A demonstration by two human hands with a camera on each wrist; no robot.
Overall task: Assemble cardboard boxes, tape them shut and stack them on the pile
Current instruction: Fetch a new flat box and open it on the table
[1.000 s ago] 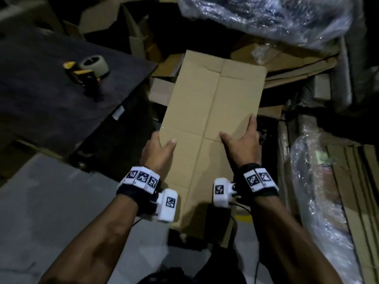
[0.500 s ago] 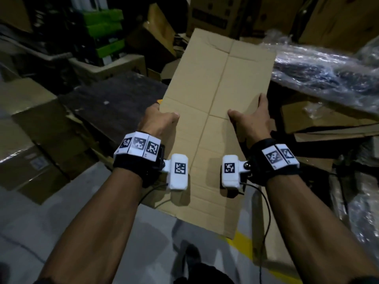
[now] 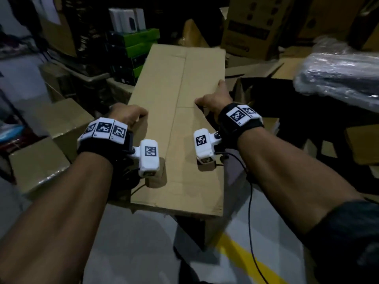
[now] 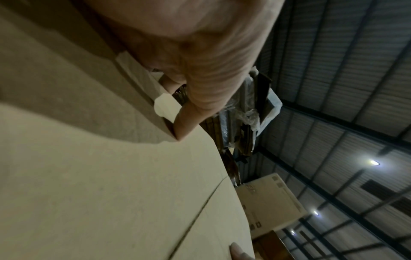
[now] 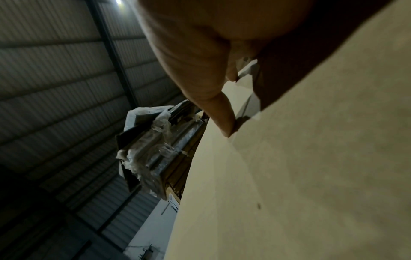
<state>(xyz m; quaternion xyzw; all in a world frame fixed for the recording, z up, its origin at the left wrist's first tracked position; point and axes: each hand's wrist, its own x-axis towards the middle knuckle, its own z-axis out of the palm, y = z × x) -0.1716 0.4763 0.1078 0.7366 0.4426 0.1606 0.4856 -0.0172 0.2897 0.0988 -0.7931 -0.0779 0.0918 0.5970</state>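
Left hand [image 3: 128, 115] clamped on the left edge of the flattened cardboard box [image 3: 180, 111], thumb on the top face and the other fingers tucked beneath; right hand [image 3: 213, 99] gripping the opposite edge the same way, thumb over, forefinger stretched forward along the rim; from the left wrist view a fingertip [image 4: 184, 130] is pressed right against the underside of the cardboard [image 4: 106, 184], and the right wrist view shows the matching finger [image 5: 224, 119] braced on the board's [image 5: 300, 176] lower face; the box blank is up in the air between both hands, held out flat ahead of the person, long axis pointing away, creases running down its middle; both forearms carry black bands with white marker blocks, a cable dangling from the right one; under it all, grey floor with a yellow line [image 3: 246, 261]; off to the left, sealed cardboard cartons [image 3: 41, 160] sitting on the floor; beyond the blank's far end, green crates [image 3: 141, 44] stacked up; far right, a bundle in clear plastic wrap [image 3: 338, 72]; behind, a tall printed carton [image 3: 252, 27].
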